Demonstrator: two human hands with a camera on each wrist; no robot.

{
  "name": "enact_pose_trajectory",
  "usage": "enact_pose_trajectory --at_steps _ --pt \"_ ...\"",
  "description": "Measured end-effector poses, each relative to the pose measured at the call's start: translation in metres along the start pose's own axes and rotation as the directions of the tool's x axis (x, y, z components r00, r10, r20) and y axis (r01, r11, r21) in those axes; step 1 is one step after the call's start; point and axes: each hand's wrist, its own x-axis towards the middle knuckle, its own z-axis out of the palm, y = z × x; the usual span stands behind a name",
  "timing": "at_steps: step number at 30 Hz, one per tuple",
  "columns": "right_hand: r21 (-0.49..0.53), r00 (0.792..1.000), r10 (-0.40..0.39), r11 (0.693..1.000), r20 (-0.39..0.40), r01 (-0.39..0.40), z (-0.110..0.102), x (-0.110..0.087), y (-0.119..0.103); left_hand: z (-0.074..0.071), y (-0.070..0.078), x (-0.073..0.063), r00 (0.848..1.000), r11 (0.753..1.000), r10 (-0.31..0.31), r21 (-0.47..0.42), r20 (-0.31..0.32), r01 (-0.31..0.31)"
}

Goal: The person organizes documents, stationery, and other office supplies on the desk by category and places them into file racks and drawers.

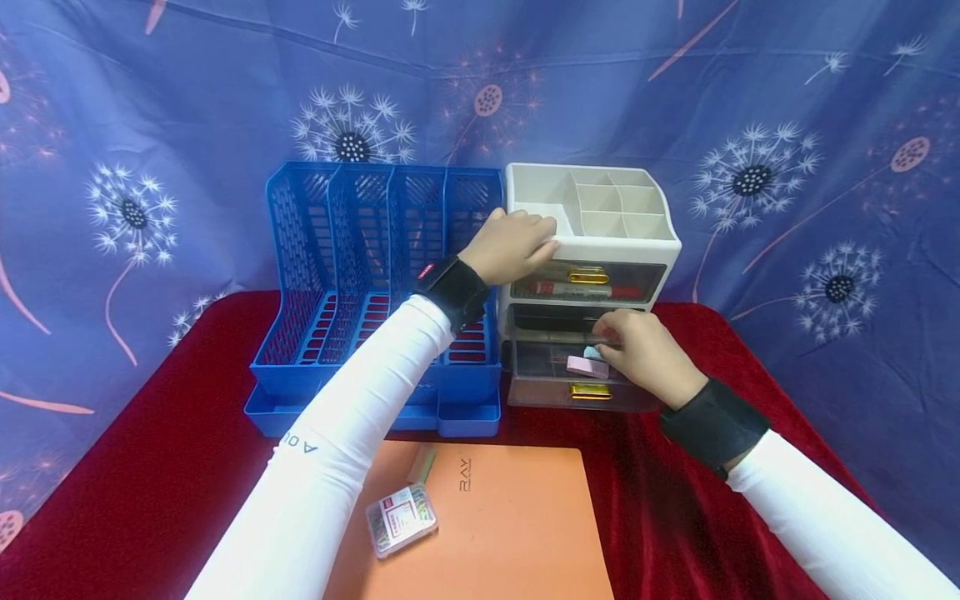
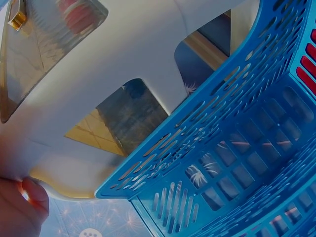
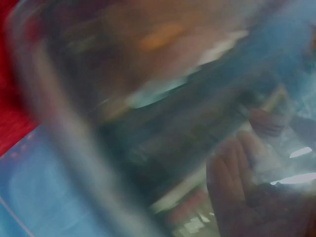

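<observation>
My left hand (image 1: 513,246) grips the top left edge of the white desk organizer (image 1: 600,247). A fingertip of it shows against the organizer's rim in the left wrist view. The organizer's lower drawer (image 1: 540,392) is pulled out, its front clear and its handle gold. Over that drawer, my right hand (image 1: 641,350) pinches a small pale blue block (image 1: 592,352), partly hidden by the fingers. A pink block (image 1: 587,367) lies just in front of it. The right wrist view is too blurred to show the grip clearly.
The upper drawer (image 1: 588,281) is closed, with a red and white marker inside. A blue file rack (image 1: 375,375) stands left of the organizer. On an orange folder (image 1: 517,517) lie a clear box of clips (image 1: 402,521) and a pale green strip (image 1: 422,465).
</observation>
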Motion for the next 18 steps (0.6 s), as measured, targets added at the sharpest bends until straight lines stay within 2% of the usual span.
enact_pose_trajectory --at_steps 4,9,14,18 --pt "0.080 0.999 -0.036 0.996 -0.003 0.036 -0.007 -0.003 -0.015 0.000 0.001 -0.001 1.000 1.000 -0.006 -0.003 0.000 0.006" --pt "0.155 0.989 -0.147 0.977 -0.017 0.148 -0.011 -0.009 -0.039 0.001 0.000 -0.001 1.000 1.000 -0.005 0.002 0.001 0.005" --pt "0.235 0.963 -0.271 0.935 -0.008 0.265 -0.005 -0.013 -0.062 0.002 -0.001 -0.001 1.000 1.000 0.000 0.009 -0.002 0.000" --pt "0.267 0.935 -0.352 0.906 0.042 0.329 0.003 -0.016 -0.080 0.001 0.000 0.000 1.000 1.000 -0.001 0.009 -0.008 0.001"
